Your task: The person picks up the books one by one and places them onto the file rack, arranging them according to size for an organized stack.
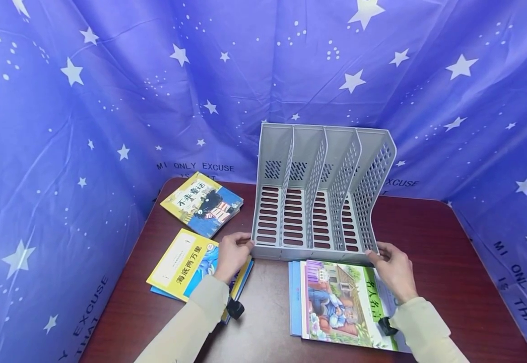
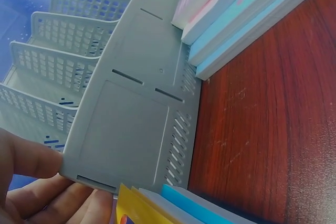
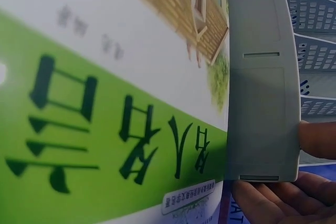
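Observation:
A grey plastic magazine rack [image 1: 313, 254] with several upright perforated dividers stands on the table, its low front edge facing me. My left hand [image 1: 233, 256] grips the front left corner; in the left wrist view the thumb lies on the top edge and the fingers curl around the side. The front right corner is held by my right hand [image 1: 396, 268], with the thumb over the edge [image 3: 291, 129] and the fingers around the outside. Just in front of the rack lies a stack of books topped by a green-and-white picture book [image 1: 336, 305].
Left of the rack, a yellow-and-blue book [image 1: 182, 262] lies on other books, partly under my left forearm. Farther back is a book with a black furry figure on its cover [image 1: 202, 204]. A blue star-patterned curtain [image 1: 227, 80] hangs around the dark red table [image 1: 436, 242].

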Demonstrator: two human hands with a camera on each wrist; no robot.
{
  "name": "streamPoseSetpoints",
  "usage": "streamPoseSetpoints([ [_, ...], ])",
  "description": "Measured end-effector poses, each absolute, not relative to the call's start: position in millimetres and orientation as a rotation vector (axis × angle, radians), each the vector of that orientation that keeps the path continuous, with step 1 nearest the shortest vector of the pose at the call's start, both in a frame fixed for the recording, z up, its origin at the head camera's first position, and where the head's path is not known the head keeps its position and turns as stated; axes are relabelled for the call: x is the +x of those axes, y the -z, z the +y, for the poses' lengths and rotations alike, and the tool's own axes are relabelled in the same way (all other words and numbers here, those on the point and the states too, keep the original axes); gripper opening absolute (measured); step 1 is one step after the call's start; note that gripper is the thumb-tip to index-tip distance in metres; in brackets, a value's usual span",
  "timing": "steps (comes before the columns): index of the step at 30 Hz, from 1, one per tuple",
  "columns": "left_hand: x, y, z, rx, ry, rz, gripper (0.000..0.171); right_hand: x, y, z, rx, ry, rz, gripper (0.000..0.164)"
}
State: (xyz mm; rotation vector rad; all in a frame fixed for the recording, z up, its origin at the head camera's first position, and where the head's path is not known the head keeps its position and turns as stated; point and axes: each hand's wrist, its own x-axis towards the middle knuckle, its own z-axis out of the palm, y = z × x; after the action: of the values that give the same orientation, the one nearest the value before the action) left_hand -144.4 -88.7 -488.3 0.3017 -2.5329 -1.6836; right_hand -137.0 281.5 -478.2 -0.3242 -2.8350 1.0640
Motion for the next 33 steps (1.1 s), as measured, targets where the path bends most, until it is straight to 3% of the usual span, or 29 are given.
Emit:
streamPoseSetpoints([
  [33,-144.8,487.8,-103.1,0.414,1.86,-2.473,0.026,-137.1,480.1,265.5,-0.272,-1.047,-2.826,0.043],
])
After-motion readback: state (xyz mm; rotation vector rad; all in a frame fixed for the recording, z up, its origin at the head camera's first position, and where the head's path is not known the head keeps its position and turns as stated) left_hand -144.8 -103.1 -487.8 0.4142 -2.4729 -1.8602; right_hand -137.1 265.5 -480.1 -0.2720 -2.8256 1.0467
